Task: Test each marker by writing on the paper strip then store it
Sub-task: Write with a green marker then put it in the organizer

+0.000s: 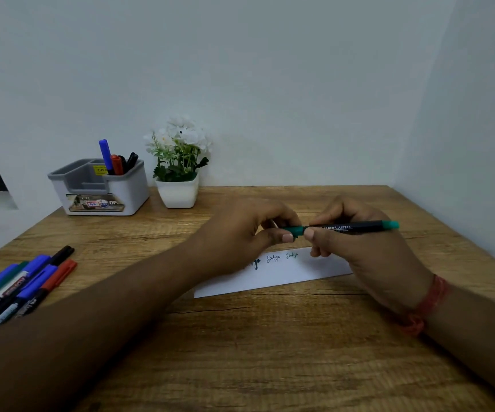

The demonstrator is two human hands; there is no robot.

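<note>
Both hands meet on one green pen [350, 226], held level just above the paper strip [273, 273]. The right hand [359, 248] wraps the dark barrel, thumb and forefinger pinching near its left end, the green tail sticking out toward three o'clock. The left hand [249, 233] pinches the green cap [295, 231] at the nine o'clock end, thumb tip pressed right against it. Cap and barrel look joined or nearly so, and from here I cannot tell whether the cap is going on or coming off. Holding the pen flat between two pinches makes sense: each hand gets a straight push or pull along the barrel.

Under the hands the strip lies slightly tilted on the wooden table [270, 352], with three short scribbles of handwriting showing at its middle, so testing looks well under way. Keeping the pen right over the strip saves travel to the writing spot.

Out at eight o'clock a bunch of markers [23, 288] lies side by side by the left forearm, blue, red, black and green caps, apparently waiting their turn. At ten o'clock stands the grey and white organizer [127, 188], with a few markers upright in its back-right pocket. Beside it, at eleven o'clock, sits a small white flower pot [177, 193].
</note>
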